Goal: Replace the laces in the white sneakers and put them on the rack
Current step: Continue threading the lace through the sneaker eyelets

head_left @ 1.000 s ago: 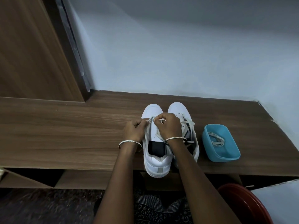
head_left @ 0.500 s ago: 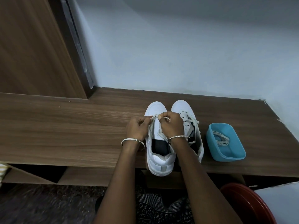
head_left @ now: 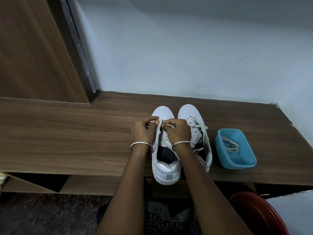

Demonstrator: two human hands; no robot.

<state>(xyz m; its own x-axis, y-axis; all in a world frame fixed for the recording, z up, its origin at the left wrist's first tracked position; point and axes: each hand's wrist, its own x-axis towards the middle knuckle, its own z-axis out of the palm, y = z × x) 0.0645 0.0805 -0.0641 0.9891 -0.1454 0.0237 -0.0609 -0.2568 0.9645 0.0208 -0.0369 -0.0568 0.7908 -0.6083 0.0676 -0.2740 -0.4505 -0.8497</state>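
Early days, I'd say: left sneaker (head_left: 166, 170) and right sneaker (head_left: 189, 112) sit side by side on the table (head_left: 67, 141), neither racked. Your left hand (head_left: 144, 131) and right hand (head_left: 179, 131) both have fingers pinching the lace (head_left: 159, 133) at the left sneaker's far eyelets. The right sneaker carries a loose lace (head_left: 202, 126), untied, old or new I can't tell; the blue tub (head_left: 237, 164) just right of the shoes holds one coiled lace (head_left: 231, 146).
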